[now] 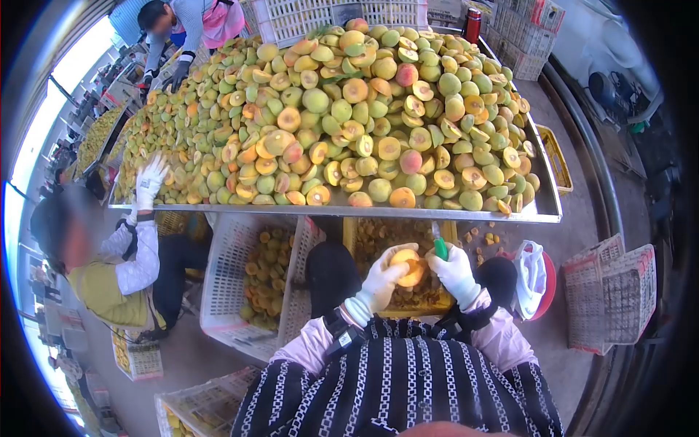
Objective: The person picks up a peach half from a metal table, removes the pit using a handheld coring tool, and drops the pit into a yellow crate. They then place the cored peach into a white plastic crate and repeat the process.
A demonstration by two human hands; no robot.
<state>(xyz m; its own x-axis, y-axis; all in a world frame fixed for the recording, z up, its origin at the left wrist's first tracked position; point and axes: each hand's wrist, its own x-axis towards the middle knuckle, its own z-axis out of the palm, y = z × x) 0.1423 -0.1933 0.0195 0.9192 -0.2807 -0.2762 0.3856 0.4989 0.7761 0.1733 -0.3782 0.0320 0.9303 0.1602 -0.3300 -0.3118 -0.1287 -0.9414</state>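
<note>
The left hand (384,280) is gripping an orange-fleshed fruit (409,267), its gloved fingers closing around the left side. The right hand (455,273) is wrapping its fingers around the green handle of a knife (440,247), whose blade is pointing towards 12 o'clock, to the metal edge of the counter (328,213).

Risks: the fruit is probably moist, so it could be slipping if the left grip loosens, and would then be dropping into the yellow crate (349,240) beneath. Because the left fingertips are lying close to the knife hand, a turn of the blade towards 9 o'clock could be nicking the glove. The blade is also standing near the counter's edge, where a careless lift could be knocking its tip.

Position: the fruit is lying against the left fingers, at their 2 o'clock, and at about 9 o'clock from the right fingers, which are hovering just beside it; whether they are touching it, one cannot tell. Beyond, at 12 o'clock, a heap of fruit (338,109) is covering much of the counter. A white crate (218,291) is standing at 9 o'clock, while a co-worker's hand (151,178) is reaching over the counter at 10 o'clock.
</note>
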